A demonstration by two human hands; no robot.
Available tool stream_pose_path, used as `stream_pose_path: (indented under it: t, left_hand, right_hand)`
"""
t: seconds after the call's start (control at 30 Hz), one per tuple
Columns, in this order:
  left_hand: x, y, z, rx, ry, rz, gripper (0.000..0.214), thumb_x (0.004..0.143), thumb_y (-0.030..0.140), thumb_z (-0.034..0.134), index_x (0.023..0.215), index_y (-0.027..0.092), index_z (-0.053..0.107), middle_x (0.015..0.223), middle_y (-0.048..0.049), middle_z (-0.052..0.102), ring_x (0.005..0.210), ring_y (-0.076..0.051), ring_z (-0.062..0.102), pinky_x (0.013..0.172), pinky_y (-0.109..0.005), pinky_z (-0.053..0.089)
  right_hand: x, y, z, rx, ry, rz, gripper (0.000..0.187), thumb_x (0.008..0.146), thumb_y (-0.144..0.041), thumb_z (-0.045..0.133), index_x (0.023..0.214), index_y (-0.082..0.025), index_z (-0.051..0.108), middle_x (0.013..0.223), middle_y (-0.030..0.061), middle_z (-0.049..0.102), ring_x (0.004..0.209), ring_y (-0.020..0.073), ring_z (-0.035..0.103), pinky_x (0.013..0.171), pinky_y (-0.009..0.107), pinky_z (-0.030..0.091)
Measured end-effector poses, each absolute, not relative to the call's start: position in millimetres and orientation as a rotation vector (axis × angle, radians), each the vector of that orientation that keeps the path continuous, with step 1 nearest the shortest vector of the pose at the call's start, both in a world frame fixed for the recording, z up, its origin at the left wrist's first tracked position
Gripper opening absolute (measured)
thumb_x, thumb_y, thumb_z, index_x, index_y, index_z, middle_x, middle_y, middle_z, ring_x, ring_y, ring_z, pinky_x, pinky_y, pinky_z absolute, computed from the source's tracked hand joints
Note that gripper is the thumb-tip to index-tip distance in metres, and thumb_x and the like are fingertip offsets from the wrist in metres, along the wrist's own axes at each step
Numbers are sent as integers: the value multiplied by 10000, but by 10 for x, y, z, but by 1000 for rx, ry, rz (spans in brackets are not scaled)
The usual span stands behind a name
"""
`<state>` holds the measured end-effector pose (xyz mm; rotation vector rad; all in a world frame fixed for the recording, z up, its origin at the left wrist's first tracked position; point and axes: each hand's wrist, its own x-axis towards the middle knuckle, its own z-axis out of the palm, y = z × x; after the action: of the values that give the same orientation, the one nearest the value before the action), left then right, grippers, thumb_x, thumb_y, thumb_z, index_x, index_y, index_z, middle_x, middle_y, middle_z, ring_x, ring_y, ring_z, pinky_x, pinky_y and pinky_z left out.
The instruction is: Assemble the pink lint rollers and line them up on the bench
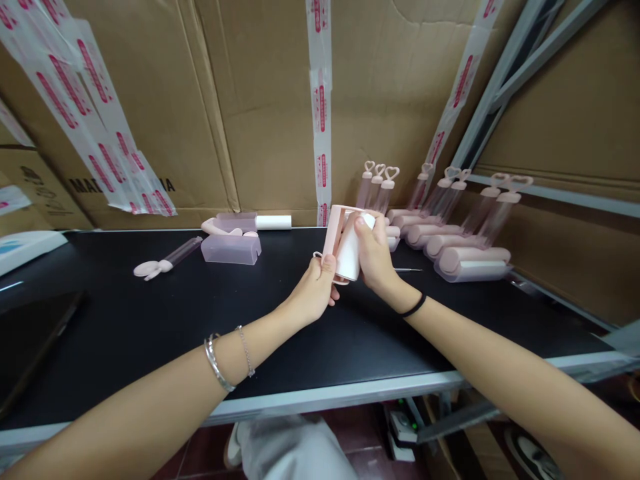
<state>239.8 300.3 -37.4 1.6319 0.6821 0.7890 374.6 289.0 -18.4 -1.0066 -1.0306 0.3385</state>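
In front of me, above the middle of the dark tabletop, my left hand (pixel 317 283) is closed around the lower end of a pink lint roller frame (pixel 331 233). My right hand (pixel 376 257) grips a white lint roll (pixel 349 257) from the right, thumb on its upper end. The roll lies tilted against the open side of the frame; whether it is seated cannot be seen. Behind my right hand, a thin metal tool (pixel 407 270) lies partly hidden on the table.
Several lint rollers (pixel 473 263) with heart-topped clear handles stand at the right. Further left lie a translucent cover (pixel 231 249), a white roll (pixel 273 223) and a clear handle (pixel 181 253) with a pink end. A dark tablet-like object (pixel 35 347) sits at the left edge. Cardboard (pixel 270 100) walls the back.
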Motion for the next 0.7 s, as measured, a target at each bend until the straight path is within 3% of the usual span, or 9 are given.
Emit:
stream_pose_path:
  t: [0.27, 0.37, 0.47, 0.6, 0.7]
  left_hand:
    - [2421, 3013, -416, 1556, 731, 792, 479, 876, 652, 334, 846, 186, 439, 725, -16, 547, 538, -107, 532, 465, -229, 429]
    - [2387, 3029, -397, 1684, 782, 822, 424, 890, 586, 397, 930, 183, 521, 877, -79, 605, 843, -197, 591, 733, -317, 499]
    - [2331, 3077, -325, 1866, 795, 904, 363, 928, 469, 399, 1100, 174, 521, 1172, -134, 574, 1182, -255, 481, 1038, -416, 354]
    - [2210, 3204, -194, 2089, 541, 1141, 473, 921, 366, 443, 1321, 141, 330, 1358, -169, 443, 1256, -223, 444, 1083, -383, 319]
    - [2118, 3320, -126, 2341, 343, 1141, 411, 906, 335, 473, 1274, 163, 416, 1274, -144, 512, 1195, -224, 490, 1060, -381, 350]
  right_hand:
    - [3756, 2875, -195, -1061, -1215, 201, 365, 836, -546, 493, 1044, -269, 375, 946, 29, 499, 831, 182, 538, 730, 329, 488]
    - [3754, 2828, -161, -1086, -1391, 78, 352, 840, -498, 502, 1067, -252, 395, 1010, 50, 517, 901, 192, 538, 809, 345, 466]
    - [3769, 2789, -145, -1069, -1629, 41, 362, 821, -433, 545, 1091, -231, 412, 1052, 65, 535, 945, 202, 545, 849, 359, 450]
    - [3818, 2758, -127, -1090, -1764, 97, 415, 821, -420, 572, 1142, -228, 391, 1103, 79, 547, 961, 208, 565, 853, 371, 455]
    - [3844, 2730, -93, -1093, -1862, 91, 468, 814, -422, 597, 1180, -226, 381, 1149, 93, 542, 1009, 219, 568, 876, 378, 455]
